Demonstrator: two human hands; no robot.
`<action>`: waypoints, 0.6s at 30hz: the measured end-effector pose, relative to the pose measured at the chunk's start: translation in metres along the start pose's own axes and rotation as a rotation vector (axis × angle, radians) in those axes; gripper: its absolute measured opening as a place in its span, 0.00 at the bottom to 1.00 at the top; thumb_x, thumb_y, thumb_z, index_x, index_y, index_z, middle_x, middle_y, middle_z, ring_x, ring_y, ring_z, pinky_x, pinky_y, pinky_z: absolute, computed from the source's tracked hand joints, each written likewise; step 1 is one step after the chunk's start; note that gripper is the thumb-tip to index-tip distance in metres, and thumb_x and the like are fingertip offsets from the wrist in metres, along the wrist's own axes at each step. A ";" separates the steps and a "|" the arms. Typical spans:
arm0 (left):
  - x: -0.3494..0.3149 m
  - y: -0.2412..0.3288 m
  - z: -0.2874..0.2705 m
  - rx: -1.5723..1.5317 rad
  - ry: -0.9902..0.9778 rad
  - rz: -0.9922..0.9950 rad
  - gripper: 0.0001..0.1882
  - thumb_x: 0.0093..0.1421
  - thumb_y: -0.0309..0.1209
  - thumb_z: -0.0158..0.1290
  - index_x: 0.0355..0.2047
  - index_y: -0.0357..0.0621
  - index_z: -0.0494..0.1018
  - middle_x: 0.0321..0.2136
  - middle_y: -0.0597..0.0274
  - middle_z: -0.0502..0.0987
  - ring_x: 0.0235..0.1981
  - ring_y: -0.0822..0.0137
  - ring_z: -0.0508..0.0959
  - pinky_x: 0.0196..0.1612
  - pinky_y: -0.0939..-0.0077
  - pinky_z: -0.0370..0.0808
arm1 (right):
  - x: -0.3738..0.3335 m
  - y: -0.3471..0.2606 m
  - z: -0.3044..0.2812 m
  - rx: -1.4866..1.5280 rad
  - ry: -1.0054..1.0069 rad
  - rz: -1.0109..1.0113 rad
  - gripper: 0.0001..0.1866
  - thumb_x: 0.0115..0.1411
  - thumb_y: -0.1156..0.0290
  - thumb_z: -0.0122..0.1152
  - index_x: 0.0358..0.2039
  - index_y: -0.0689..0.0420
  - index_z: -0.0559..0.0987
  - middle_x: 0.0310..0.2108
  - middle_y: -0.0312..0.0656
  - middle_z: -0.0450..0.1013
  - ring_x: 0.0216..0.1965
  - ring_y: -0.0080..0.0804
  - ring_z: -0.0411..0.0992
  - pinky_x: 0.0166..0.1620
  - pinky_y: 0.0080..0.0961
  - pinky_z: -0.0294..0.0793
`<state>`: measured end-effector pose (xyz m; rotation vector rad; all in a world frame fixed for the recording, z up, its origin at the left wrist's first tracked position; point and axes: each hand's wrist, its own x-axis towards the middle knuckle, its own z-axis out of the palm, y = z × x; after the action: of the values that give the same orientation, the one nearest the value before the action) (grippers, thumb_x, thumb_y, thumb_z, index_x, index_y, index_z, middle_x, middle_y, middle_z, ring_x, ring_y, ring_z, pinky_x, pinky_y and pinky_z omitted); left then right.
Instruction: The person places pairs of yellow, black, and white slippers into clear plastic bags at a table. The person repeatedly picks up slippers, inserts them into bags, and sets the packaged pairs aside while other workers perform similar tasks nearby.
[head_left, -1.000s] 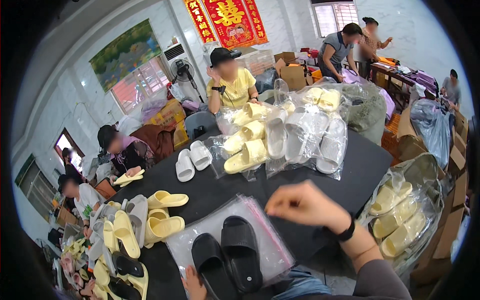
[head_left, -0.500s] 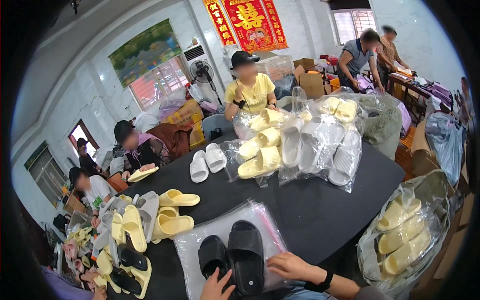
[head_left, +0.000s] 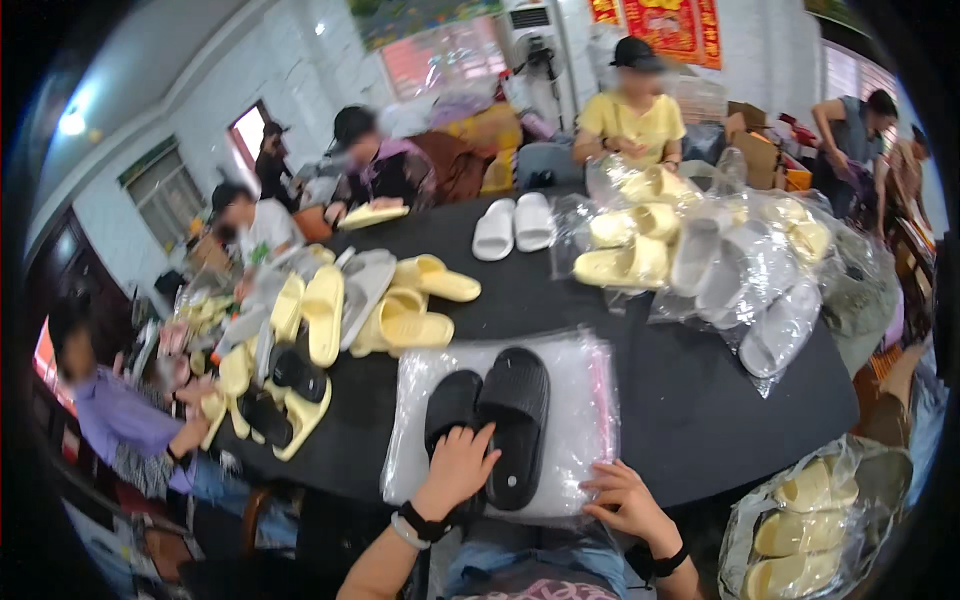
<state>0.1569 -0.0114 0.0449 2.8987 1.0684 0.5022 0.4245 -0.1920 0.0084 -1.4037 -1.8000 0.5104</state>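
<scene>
A pair of black slide sandals lies on a stack of clear plastic bags (head_left: 570, 400) at the table's near edge. My left hand (head_left: 460, 468) rests on the heel part of the left black slide (head_left: 453, 398), its fingers spread and the thumb toward the other shoe. Beside it, the right black slide (head_left: 514, 425) lies sole down, toe strap away from me. At the lower right corner of the bags is my right hand (head_left: 628, 502), fingers apart and touching the plastic edge. Neither hand grips a shoe.
Loose yellow and grey slides (head_left: 323, 315) are heaped at the left. Bagged pairs (head_left: 715, 265) lie at the far right, with a white pair (head_left: 512, 225) beside them. A sack of bagged yellow slides (head_left: 800, 535) stands at the lower right. Several people work around the black table (head_left: 700, 430).
The view has swung left and shows more of the people there. Both hands stay by the black slides and bags; my left hand lies further over the left slide.
</scene>
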 end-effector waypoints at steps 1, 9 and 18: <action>0.000 -0.001 0.001 0.001 0.015 -0.025 0.25 0.62 0.40 0.55 0.56 0.42 0.70 0.34 0.53 0.72 0.41 0.52 0.71 0.43 0.59 0.69 | -0.001 0.001 0.002 -0.014 -0.005 0.011 0.09 0.55 0.62 0.69 0.27 0.54 0.84 0.45 0.36 0.80 0.61 0.44 0.67 0.65 0.54 0.57; -0.007 -0.030 0.008 -0.010 -0.017 -0.103 0.25 0.60 0.41 0.56 0.57 0.48 0.71 0.34 0.54 0.75 0.41 0.52 0.73 0.44 0.57 0.71 | 0.027 -0.049 -0.017 -0.326 0.133 0.035 0.17 0.46 0.71 0.73 0.36 0.56 0.77 0.46 0.48 0.74 0.50 0.49 0.72 0.59 0.46 0.68; -0.010 -0.037 0.000 -0.128 0.041 -0.157 0.25 0.61 0.37 0.55 0.56 0.42 0.70 0.35 0.47 0.77 0.41 0.48 0.73 0.46 0.55 0.72 | 0.056 -0.045 0.060 -0.586 -0.194 -0.021 0.35 0.64 0.49 0.52 0.63 0.63 0.67 0.65 0.53 0.62 0.68 0.47 0.57 0.68 0.45 0.52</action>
<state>0.1263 0.0101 0.0375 2.6787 1.2092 0.6018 0.3446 -0.1445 0.0223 -1.7626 -2.2320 0.1032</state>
